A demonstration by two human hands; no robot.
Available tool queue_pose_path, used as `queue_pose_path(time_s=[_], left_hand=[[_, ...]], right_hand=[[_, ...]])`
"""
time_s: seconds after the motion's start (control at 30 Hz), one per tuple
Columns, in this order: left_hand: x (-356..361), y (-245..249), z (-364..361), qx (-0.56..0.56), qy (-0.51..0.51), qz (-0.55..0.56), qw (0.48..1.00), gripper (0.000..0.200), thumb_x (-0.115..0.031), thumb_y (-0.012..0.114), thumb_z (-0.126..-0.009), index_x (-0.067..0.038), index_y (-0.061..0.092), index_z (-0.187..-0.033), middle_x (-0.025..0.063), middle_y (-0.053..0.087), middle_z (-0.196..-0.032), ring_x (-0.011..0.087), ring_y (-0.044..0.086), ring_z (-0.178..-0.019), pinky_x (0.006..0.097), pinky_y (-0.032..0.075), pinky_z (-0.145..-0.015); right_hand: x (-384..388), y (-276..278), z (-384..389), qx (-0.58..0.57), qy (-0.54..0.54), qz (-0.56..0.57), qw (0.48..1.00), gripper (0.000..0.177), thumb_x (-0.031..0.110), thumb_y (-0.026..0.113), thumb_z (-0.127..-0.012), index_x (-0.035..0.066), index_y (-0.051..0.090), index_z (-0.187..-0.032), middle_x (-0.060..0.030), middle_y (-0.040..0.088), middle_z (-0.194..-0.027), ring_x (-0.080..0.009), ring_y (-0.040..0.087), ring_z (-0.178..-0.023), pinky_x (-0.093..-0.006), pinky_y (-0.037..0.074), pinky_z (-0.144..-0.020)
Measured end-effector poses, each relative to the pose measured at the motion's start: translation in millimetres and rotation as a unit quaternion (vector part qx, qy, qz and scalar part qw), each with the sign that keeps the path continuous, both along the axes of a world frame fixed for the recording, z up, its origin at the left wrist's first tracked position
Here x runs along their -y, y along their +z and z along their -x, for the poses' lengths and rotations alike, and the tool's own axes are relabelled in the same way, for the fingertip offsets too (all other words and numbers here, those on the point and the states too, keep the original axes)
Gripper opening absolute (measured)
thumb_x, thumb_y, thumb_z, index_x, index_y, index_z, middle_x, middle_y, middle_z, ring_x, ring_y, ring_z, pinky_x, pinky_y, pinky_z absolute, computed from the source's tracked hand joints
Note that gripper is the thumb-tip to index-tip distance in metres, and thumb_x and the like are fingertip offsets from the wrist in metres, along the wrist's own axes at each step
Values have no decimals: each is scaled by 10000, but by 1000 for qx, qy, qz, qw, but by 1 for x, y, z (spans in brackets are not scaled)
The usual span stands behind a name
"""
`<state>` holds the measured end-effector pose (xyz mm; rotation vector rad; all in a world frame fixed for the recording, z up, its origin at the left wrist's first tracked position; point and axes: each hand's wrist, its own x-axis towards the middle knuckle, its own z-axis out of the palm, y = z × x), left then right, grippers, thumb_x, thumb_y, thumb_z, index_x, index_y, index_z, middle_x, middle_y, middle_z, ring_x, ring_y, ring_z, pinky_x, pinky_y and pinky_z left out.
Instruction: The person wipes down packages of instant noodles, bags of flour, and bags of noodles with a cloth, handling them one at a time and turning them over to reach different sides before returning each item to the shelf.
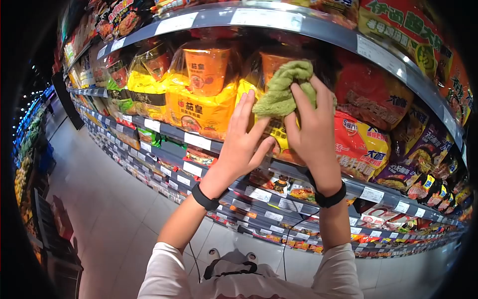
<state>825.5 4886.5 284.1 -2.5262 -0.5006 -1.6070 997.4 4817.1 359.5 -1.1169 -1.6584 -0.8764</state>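
A crumpled green cloth (pixel 286 89) is bunched under the fingers of my right hand (pixel 316 132), which presses it against an orange cup (pixel 273 61) in a clear-wrapped yellow noodle pack. My left hand (pixel 244 137) has its fingers stretched out and thumb apart, with the fingertips at the front of the yellow packs; whether they touch is hard to tell. Just left of it stands a yellow pack of instant noodles (pixel 201 112) with an orange cup (pixel 206 70) wrapped on top. Right of my right hand is a red noodle pack (pixel 356 144).
The shelf edge (pixel 199 141) carries white price labels, and another shelf edge (pixel 266 19) curves above my hands. Purple noodle packs (pixel 418 144) stand at the right. Lower shelves hold more packets. On the left, a tiled aisle (pixel 114 199) runs beside a produce display (pixel 25 169).
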Motion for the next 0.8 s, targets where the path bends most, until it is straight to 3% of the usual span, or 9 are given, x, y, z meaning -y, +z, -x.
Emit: queue_pose_path(time_s=[0.1, 0.17, 0.3, 0.43, 0.5, 0.57, 0.7, 0.8], left_hand=[[-7, -7, 15, 25, -45, 0, 999, 636, -66, 721, -890, 36, 513, -1483, 329, 230, -1667, 506, 257, -1544, 537, 273, -1247], [-12, -15, 26, 39, -93, 5, 995, 622, -6, 694, -891, 21, 519, -1488, 302, 320, -1638, 494, 316, -1525, 525, 300, -1242], [-16, -23, 83, 22, -153, 19, 988, 537, -38, 676, -918, -39, 592, -1448, 275, 402, -1598, 476, 394, -1483, 518, 370, -1204], [-56, -25, 158, 31, -130, 55, 990, 548, -90, 695, -918, -46, 592, -1454, 273, 375, -1620, 482, 351, -1507, 534, 316, -1224], [-79, -26, 184, 34, -80, 64, 994, 642, -139, 701, -918, -54, 513, -1525, 286, 303, -1650, 490, 304, -1522, 552, 283, -1236], [-96, -18, 201, 7, -33, 61, 998, 698, -183, 689, -924, -73, 454, -1572, 288, 293, -1653, 487, 301, -1519, 566, 266, -1243], [-111, -11, 216, -69, -27, 38, 997, 740, -202, 690, -926, -89, 406, -1601, 281, 286, -1658, 454, 298, -1532, 558, 265, -1244], [-111, -1, 228, -55, -61, 47, 996, 653, -210, 692, -928, -92, 495, -1539, 272, 360, -1614, 452, 349, -1498, 542, 302, -1227]], right_hand=[[10, -35, 9, 48, -43, 33, 997, 403, -24, 689, -755, 1, 705, -1157, -193, 601, -1317, -418, 571, -1239, -509, 466, -1063], [23, -61, 16, 88, -65, 40, 993, 362, -14, 706, -729, 7, 720, -1091, -191, 624, -1274, -417, 588, -1217, -511, 476, -1050], [33, -110, 37, 87, -113, 70, 987, 334, -54, 714, -694, 2, 723, -1024, -192, 632, -1239, -419, 611, -1164, -516, 501, -990], [27, -106, 79, 5, -150, 60, 987, 351, -91, 710, -686, -6, 706, -1027, -206, 625, -1220, -434, 613, -1123, -520, 495, -981], [12, -96, 112, -79, -104, 16, 991, 350, -117, 690, -688, -14, 722, -1021, -197, 641, -1169, -423, 621, -1086, -504, 505, -974], [-10, -74, 147, -53, -90, -13, 994, 365, -124, 686, -700, -10, 725, -1045, -186, 649, -1181, -408, 624, -1112, -465, 512, -982], [-68, -26, 197, -16, -81, -21, 996, 453, -101, 710, -713, 3, 701, -1154, -203, 614, -1296, -418, 594, -1194, -481, 502, -1024], [-95, -32, 214, 29, -92, -10, 995, 420, -84, 720, -696, -3, 704, -1107, -199, 626, -1251, -420, 600, -1182, -479, 503, -1026]])
